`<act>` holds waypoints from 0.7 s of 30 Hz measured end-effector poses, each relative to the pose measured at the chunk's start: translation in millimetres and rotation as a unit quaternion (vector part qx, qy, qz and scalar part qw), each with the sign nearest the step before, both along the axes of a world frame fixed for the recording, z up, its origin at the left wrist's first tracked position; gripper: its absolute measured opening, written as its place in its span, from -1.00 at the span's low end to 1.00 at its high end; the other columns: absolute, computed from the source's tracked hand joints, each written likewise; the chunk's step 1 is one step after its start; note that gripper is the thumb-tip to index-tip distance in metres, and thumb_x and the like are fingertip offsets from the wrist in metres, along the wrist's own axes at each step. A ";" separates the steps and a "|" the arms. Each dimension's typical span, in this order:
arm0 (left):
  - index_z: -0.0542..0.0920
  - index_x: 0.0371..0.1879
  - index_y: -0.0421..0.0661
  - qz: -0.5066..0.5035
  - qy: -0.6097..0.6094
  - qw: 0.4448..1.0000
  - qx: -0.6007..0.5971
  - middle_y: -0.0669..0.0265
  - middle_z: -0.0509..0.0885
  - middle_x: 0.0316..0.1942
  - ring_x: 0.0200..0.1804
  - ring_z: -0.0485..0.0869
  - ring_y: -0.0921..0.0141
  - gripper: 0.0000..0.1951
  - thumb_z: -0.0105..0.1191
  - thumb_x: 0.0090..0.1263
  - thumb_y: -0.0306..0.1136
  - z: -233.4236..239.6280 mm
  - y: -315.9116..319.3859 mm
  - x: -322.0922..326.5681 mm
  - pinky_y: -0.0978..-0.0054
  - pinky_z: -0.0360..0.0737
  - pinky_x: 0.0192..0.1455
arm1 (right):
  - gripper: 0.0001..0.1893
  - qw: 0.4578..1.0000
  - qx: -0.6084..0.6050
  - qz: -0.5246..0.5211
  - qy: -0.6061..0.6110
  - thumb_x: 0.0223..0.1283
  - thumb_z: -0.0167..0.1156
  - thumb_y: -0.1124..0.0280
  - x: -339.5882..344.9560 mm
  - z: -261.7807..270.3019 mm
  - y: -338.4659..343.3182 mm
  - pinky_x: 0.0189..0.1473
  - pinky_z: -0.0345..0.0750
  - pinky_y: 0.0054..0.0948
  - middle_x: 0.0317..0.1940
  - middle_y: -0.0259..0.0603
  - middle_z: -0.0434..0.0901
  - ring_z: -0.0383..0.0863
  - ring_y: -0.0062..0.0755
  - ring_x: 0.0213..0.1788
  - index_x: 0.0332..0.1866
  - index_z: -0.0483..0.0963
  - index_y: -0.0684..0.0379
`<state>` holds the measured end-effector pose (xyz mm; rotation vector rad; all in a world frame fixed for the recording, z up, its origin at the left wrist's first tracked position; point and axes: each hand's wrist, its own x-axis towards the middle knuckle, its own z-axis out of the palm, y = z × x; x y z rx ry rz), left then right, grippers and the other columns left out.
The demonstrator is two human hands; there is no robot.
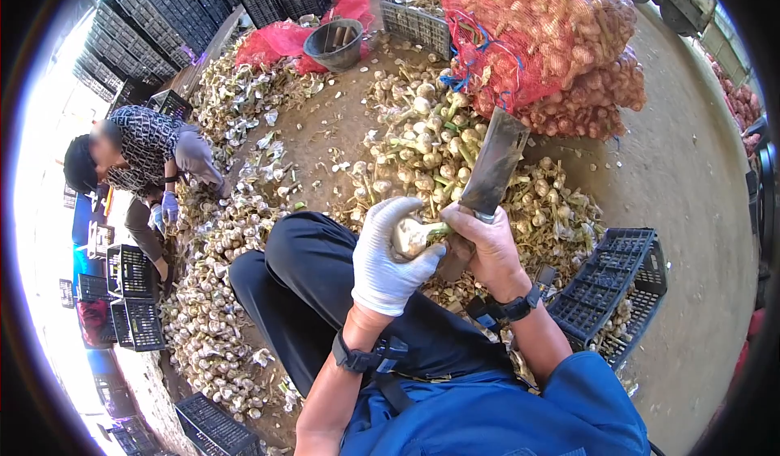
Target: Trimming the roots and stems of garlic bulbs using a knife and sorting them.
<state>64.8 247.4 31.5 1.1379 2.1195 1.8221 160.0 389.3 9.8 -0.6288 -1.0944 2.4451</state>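
My left hand (pixel 387 261), in a white knit glove, holds a garlic bulb (pixel 409 237) between thumb and fingers above my knees. The bulb's green stem points right, towards my bare right hand (pixel 490 243). That hand grips a cleaver (pixel 495 160) near the base of its broad, stained blade, which points up and away from me. My right thumb is near the stem's end; whether it touches the stem I cannot tell. Beyond both hands lies a heap of garlic bulbs (pixel 426 145) with stems.
Red mesh sacks of garlic (pixel 542 29) stand at the back. A grey bucket (pixel 334 47) sits beside red netting. A black plastic crate (pixel 600 285) tilts at my right. Left are more trimmed garlic bulbs (pixel 207 322), stacked crates (pixel 146 23) and a stooping co-worker (pixel 146 151) in gloves.
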 end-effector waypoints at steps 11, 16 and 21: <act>0.67 -0.10 -0.21 0.044 -0.078 0.991 -0.103 0.30 0.72 -0.28 -0.25 0.66 0.49 -0.76 0.27 0.25 -0.51 -5.5 2.4 -3.4 0.52 0.61 -0.11 | -0.88 0.886 0.439 -0.143 -0.046 0.22 0.34 0.52 3.5 3.2 -4.9 -0.43 0.43 -0.52 -0.55 -0.33 0.56 0.51 -0.63 -0.48 -0.38 0.56 0.30; 0.69 -0.12 -0.20 -0.023 -0.161 0.978 -0.133 0.30 0.70 -0.34 -0.35 0.66 0.55 -0.82 0.28 0.33 -0.48 -0.2 3.3 -2.3 0.56 0.61 -0.29 | -0.81 0.788 0.606 -0.107 0.000 -0.01 0.38 0.55 7.0 -22.8 0.5 -0.46 0.43 -0.35 -0.52 -0.13 0.45 0.50 -0.20 -0.52 -0.45 0.45 0.27; 0.68 -0.05 -0.16 -0.015 -0.381 0.923 -0.049 0.38 0.70 -0.36 -0.48 0.57 0.62 -0.80 0.23 0.37 -0.48 8.2 -4.9 -11.3 0.66 0.55 -0.40 | -0.83 0.795 0.537 -0.028 -0.281 0.17 0.32 0.34 9.7 -188.6 6.7 -0.33 0.55 -0.21 -0.44 0.00 0.65 0.66 -0.03 -0.39 -0.34 0.58 0.23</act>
